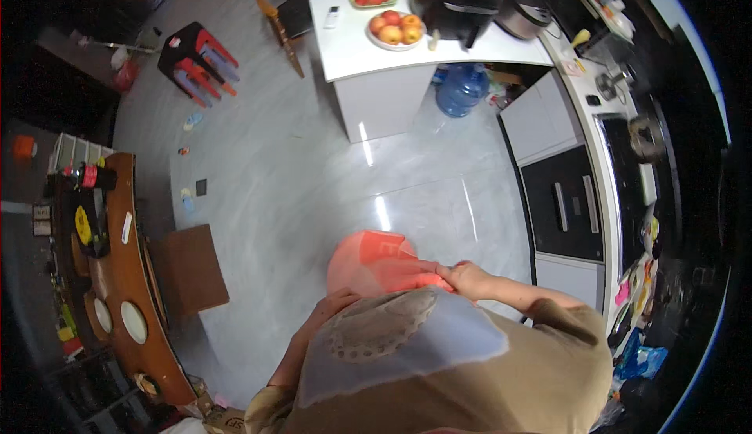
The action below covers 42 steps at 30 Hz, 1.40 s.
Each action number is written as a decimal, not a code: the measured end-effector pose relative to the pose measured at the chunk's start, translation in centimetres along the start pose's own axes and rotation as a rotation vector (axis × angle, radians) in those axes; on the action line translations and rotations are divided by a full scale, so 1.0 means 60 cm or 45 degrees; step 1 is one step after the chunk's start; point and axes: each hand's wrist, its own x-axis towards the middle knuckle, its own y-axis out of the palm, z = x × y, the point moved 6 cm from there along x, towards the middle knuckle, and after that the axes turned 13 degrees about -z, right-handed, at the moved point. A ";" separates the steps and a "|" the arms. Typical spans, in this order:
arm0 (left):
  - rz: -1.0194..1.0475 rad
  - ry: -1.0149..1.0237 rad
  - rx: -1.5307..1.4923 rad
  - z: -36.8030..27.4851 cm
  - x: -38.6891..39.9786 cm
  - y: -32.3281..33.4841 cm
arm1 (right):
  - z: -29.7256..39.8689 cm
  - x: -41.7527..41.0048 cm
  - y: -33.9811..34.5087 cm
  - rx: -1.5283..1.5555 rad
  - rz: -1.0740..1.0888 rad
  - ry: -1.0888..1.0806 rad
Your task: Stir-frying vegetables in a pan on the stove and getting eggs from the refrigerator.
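Observation:
In front of my waist hangs a thin red plastic bag (376, 258), puffed out on its left side, with lettering on it. My right hand (467, 281) is closed on the bag's gathered upper edge at the right. My left hand (338, 303) rests against the bag's left side near my shirt (523, 369). Its fingertips are partly hidden, so whether it grips the plastic is unclear. Below the bag spreads the grey glossy floor (282, 199).
Ahead stands a white counter (352, 52) with a bowl of fruit (395, 30). A blue water jug (462, 90) sits beneath it. Stacked stools (197, 61) are at the far left. A wooden table (120, 258) runs along the left, kitchen cabinets (561, 199) along the right.

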 end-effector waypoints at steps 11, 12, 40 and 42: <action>0.003 0.543 0.131 0.090 0.133 -0.137 | 0.135 0.175 -0.188 -0.291 0.050 -0.085; 0.008 0.538 0.129 0.097 0.149 -0.156 | 0.133 0.192 -0.200 -0.214 0.127 0.016; -0.199 -0.639 0.644 0.415 0.752 -0.993 | -0.011 1.019 -0.411 0.365 -0.062 0.501; -0.196 -0.599 0.764 0.445 0.802 -1.073 | 0.058 1.087 -0.468 0.156 -0.119 0.568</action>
